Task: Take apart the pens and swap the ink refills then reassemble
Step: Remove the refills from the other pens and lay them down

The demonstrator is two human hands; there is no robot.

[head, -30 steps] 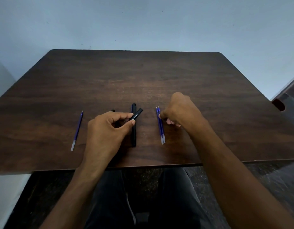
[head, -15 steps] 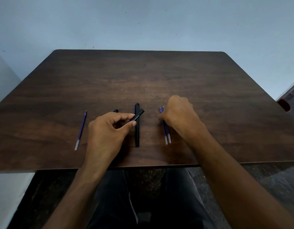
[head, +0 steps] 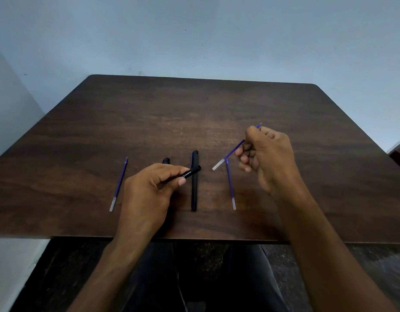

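My left hand point(head: 149, 188) grips a black pen barrel point(head: 190, 173) with white lettering, held slanted just above the table. Under its tip a second black pen body point(head: 194, 188) lies lengthwise on the wood. A third black piece point(head: 166, 160) peeks out behind my left fingers. My right hand point(head: 266, 158) pinches a blue ink refill point(head: 232, 153) lifted off the table, tip pointing up and right, clear end down and left. Another blue refill point(head: 230, 183) lies flat below it. A third blue refill point(head: 119, 183) lies apart at the left.
The dark wooden table point(head: 194, 113) stands against a pale blue wall. A reddish-brown object point(head: 398, 158) shows at the right edge. My legs in dark trousers are below the table's near edge.
My right hand has picked one of the two refills off the table and raised it up and to the right. My left hand keeps holding the pen barrel in place.
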